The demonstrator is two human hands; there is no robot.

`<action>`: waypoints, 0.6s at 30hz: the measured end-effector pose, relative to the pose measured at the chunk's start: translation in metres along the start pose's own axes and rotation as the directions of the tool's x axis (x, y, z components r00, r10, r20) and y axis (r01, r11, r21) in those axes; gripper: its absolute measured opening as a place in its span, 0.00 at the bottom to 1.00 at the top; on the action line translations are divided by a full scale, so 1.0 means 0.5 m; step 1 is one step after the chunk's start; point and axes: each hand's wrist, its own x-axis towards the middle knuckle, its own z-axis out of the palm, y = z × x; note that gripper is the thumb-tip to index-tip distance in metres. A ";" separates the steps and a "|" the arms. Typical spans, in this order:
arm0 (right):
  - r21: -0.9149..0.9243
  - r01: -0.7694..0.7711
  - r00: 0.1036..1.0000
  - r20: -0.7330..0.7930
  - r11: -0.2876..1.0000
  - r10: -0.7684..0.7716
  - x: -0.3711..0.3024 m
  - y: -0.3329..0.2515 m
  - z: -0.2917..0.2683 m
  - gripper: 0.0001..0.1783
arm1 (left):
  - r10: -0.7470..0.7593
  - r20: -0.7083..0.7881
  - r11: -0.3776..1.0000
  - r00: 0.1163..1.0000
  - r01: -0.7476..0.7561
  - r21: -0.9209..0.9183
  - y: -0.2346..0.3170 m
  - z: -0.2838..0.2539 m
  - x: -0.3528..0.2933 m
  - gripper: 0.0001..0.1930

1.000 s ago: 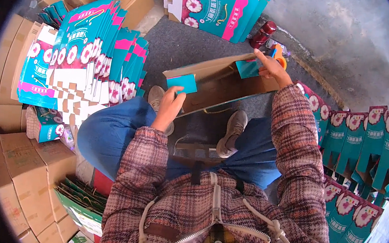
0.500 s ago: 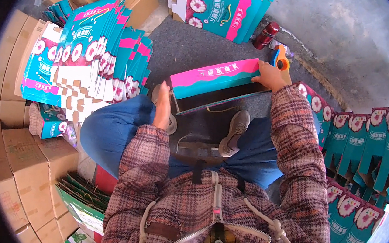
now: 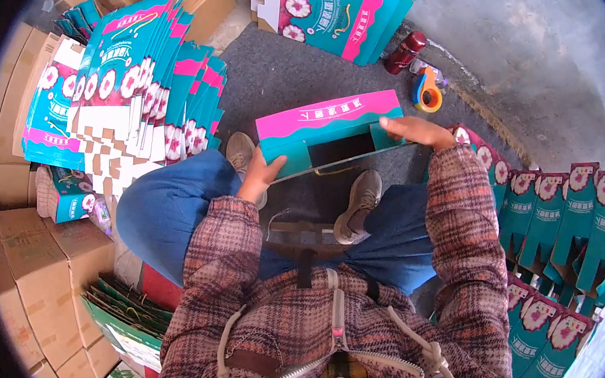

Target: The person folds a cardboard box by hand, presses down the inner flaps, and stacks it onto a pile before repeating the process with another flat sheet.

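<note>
A pink and teal carton (image 3: pixel 328 115) lies in front of me over the dark floor, its long opening turned toward me. Short teal flaps at both ends are folded in across the opening, and the inside between them is dark. My left hand (image 3: pixel 261 176) grips the carton's left end, fingers on the flap there. At the other end my right hand (image 3: pixel 419 131) holds the corner, with a finger against the right flap. An orange and blue tape dispenser (image 3: pixel 428 95) lies just beyond my right hand.
Flattened teal cartons (image 3: pixel 122 62) stand stacked on the left, near brown boxes (image 3: pixel 41 258). Formed teal cartons (image 3: pixel 569 222) line the right. More flat cartons (image 3: pixel 326 16) and a dark red bottle (image 3: pixel 406 52) are at the far side. My shoes (image 3: pixel 359 202) flank the carton.
The end flaps have been folded inward across the carton's opening. My left hand has closed onto the left end, and my right hand has shifted over the right flap.
</note>
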 end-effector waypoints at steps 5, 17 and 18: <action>-0.461 0.151 0.987 0.112 0.874 -0.112 -0.020 0.006 -0.006 0.57 | -0.071 -0.027 0.986 0.997 0.066 -0.155 0.045 0.011 -0.020 0.26; -0.343 -0.001 0.917 -0.374 0.939 -0.135 0.133 0.080 -0.034 0.51 | -0.085 -0.188 0.995 0.979 0.094 0.041 0.146 0.024 -0.024 0.24; -0.318 -0.045 0.911 -0.403 0.947 -0.092 0.130 0.097 -0.034 0.51 | -0.006 -0.122 0.997 0.992 0.015 0.075 0.173 0.040 -0.027 0.21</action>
